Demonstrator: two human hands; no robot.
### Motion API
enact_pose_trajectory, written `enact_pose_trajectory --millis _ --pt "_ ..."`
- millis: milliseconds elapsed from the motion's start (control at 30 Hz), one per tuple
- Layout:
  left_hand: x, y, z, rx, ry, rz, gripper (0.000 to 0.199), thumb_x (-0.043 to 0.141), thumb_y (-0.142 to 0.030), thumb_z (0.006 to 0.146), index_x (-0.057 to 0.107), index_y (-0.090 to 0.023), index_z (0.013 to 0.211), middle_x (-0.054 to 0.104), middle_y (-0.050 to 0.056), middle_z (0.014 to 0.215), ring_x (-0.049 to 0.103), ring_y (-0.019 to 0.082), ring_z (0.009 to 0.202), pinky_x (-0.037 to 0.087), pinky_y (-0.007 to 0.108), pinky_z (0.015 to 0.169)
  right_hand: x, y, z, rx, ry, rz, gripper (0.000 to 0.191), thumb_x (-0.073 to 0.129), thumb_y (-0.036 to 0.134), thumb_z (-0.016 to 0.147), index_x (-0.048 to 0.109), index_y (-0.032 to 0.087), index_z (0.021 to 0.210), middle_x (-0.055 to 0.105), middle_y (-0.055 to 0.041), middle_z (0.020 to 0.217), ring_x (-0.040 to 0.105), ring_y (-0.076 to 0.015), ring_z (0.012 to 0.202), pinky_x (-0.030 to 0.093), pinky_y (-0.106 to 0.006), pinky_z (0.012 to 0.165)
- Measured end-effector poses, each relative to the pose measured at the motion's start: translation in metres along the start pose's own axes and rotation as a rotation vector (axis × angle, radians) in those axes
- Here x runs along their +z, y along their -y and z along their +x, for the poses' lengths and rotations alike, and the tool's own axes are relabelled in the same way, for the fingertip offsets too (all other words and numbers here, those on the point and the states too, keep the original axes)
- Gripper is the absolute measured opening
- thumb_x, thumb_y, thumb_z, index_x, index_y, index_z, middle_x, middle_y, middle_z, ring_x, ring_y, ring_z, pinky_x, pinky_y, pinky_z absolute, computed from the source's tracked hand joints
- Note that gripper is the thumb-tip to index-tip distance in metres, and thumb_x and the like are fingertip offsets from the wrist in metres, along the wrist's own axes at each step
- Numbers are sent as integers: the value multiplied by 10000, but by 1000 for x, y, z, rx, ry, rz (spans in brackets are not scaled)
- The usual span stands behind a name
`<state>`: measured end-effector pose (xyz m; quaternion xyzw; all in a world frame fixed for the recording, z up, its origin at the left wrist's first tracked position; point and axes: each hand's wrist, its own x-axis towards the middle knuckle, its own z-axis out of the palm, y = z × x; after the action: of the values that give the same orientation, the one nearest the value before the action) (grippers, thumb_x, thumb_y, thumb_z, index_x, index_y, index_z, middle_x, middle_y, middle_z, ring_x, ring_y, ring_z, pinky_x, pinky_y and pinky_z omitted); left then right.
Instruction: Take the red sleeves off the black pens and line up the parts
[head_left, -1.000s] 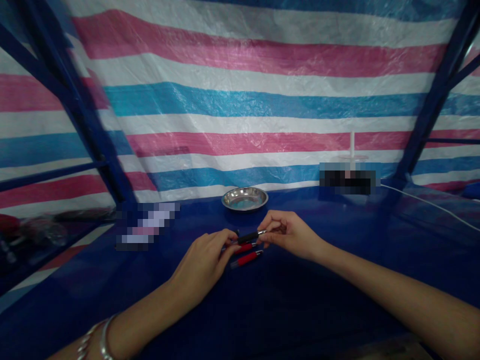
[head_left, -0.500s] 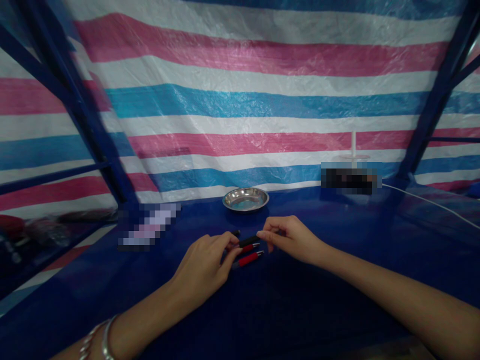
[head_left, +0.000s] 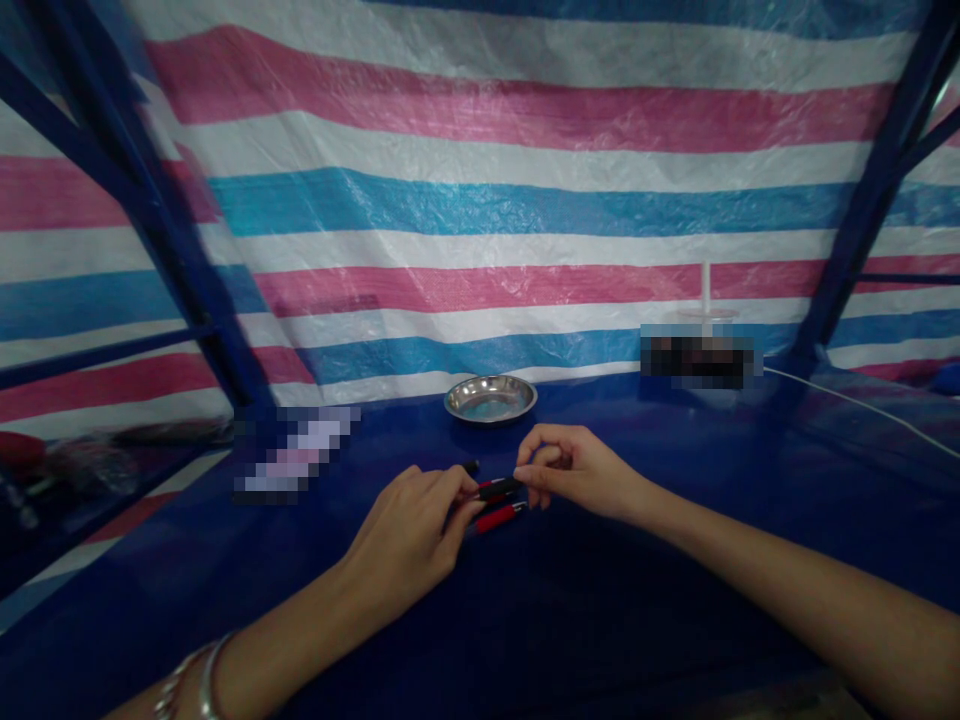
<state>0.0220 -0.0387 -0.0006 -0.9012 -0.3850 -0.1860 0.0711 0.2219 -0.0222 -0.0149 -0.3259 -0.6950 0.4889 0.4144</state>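
Pen [head_left: 498, 488], black, 1: held at both ends, my left hand [head_left: 411, 518] pinching the left end, my right hand [head_left: 581, 470] with thumb and fingertips closed on the other. Hands apart from each other, bridged by this pen alone as far as I could see.

Change noted: 1 second earlier I had the black pen higher, its silver tip showing at my right fingers; by this moment it had sunk lower, the tip was covered, and the barrel crossed in front of the upper red pen [head_left: 499, 500], with red showing above and below it. In my judgement this set it close in line with the others. Whether my left fingers gripped the upper red pen too, I could not tell.

Lower red pen [head_left: 498, 518], 1: lay nearest me, pointing right, its left end behind my left thumb.

Dark pen-like end [head_left: 471, 466], 1: protruded beyond my left knuckles, the remainder hidden.

Obstruction: my own left hand, which covered the left ends of the group.

Surroundings: blue table [head_left: 600, 600]; metal dish [head_left: 491, 420], beyond my hands against the striped sheet [head_left: 525, 220]; white cord [head_left: 862, 398] at right; 2 pixelated patches, contents unreadable.
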Motion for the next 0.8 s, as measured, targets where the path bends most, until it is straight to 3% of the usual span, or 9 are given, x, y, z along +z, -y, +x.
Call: enact_pose_trajectory --millis 433,633,800 --pt "0 2 3 -60 -25 -21 50 476 -170 813 525 -170 807 601 -9 682 528 160 608 342 283 587 0 7 -2 16 -47 7 162 631 169 627 506 141 728 577 36 560 557 -74 528 421 -194 524" --pt "0 1 3 -63 -35 -26 60 471 -174 813 528 -167 798 590 -7 669 523 159 599 340 280 580 0 7 -2 15 -44 -58 127 595 217 672 506 143 726 580 16 587 556 -83 547 428 -208 539" --pt "0 0 3 -54 -33 -28 64 468 -177 810 529 -166 797 589 -6 660 525 158 590 345 278 576 -2 7 -4 -38 -25 -244 180 525 315 742 520 138 709 572 -5 608 523 -82 536 406 -213 528"
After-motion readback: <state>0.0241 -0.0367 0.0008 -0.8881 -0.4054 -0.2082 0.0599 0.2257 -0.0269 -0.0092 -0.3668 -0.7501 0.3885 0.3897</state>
